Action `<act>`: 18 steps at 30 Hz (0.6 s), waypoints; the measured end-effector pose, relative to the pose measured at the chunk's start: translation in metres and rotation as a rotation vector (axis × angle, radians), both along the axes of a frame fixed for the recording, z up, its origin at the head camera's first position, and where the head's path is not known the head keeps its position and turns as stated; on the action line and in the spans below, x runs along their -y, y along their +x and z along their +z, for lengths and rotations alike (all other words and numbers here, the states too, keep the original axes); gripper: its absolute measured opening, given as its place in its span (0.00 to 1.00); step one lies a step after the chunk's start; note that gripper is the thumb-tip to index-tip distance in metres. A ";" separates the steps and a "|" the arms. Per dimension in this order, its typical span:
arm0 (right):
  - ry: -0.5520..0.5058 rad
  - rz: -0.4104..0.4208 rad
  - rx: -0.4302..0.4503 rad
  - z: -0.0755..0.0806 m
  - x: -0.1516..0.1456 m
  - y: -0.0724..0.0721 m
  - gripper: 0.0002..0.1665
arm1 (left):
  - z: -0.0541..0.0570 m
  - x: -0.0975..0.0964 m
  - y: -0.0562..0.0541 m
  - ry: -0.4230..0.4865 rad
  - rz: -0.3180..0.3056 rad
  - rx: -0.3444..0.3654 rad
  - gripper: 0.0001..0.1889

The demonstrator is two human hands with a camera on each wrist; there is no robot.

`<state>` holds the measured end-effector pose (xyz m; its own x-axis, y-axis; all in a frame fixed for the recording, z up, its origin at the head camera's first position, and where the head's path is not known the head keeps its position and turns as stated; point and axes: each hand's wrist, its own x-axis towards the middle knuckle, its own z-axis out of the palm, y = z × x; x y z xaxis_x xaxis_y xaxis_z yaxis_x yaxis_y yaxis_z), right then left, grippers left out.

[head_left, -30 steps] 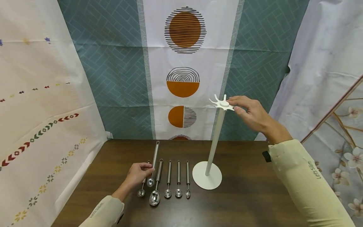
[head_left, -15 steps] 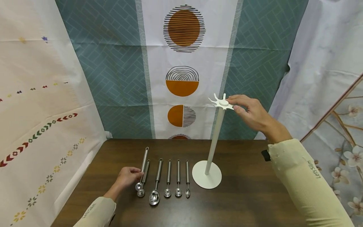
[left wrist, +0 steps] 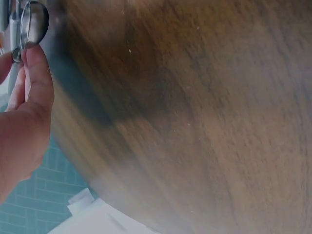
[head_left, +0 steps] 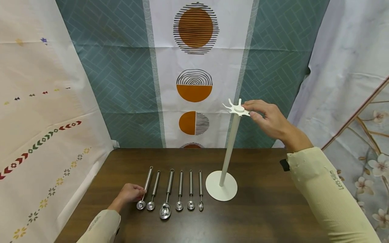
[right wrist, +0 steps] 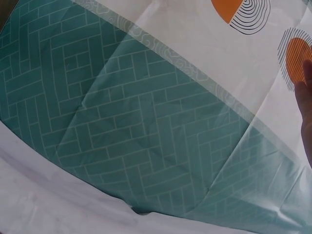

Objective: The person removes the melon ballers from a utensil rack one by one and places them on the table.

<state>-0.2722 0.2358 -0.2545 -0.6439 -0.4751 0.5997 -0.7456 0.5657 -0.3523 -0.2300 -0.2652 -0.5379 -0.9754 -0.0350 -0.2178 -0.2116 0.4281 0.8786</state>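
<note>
My left hand (head_left: pixel 131 193) pinches a steel scoop (head_left: pixel 148 180) with a round bowl and a ringed handle, at the left end of a row of similar tools. In the left wrist view the scoop's bowl (left wrist: pixel 38 23) shows just past the fingertips. Beside it lie a second small scoop (head_left: pixel 155 184) and a larger oval scoop (head_left: pixel 165 210). At the right, my right hand (head_left: pixel 267 118) pinches the edge of the white hook top (head_left: pixel 236 108) of a tall stand. In the right wrist view only part of that hand (right wrist: pixel 306 112) shows.
Several thinner steel tools (head_left: pixel 190 189) lie in line on the dark wooden table (head_left: pixel 267 209), handles pointing away. The stand's round white base (head_left: pixel 221 192) sits right of them. Patterned cloths (head_left: pixel 127 84) hang behind and at both sides.
My left hand has carried the scoop leftward and down, from over the row to its left end beside the second scoop. The right hand has stayed at the stand's top.
</note>
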 end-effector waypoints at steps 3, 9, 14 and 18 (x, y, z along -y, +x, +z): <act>-0.004 0.007 0.007 0.000 0.000 0.000 0.21 | -0.001 0.002 -0.002 0.003 0.000 0.041 0.09; -0.008 0.009 0.010 -0.001 0.000 0.001 0.21 | -0.004 0.004 -0.005 -0.001 -0.009 0.089 0.08; -0.014 0.018 0.004 -0.001 0.000 0.001 0.21 | -0.001 0.004 -0.007 -0.020 -0.019 0.090 0.08; -0.035 0.039 -0.008 -0.003 0.000 0.000 0.21 | -0.001 0.003 -0.007 -0.041 -0.019 0.087 0.08</act>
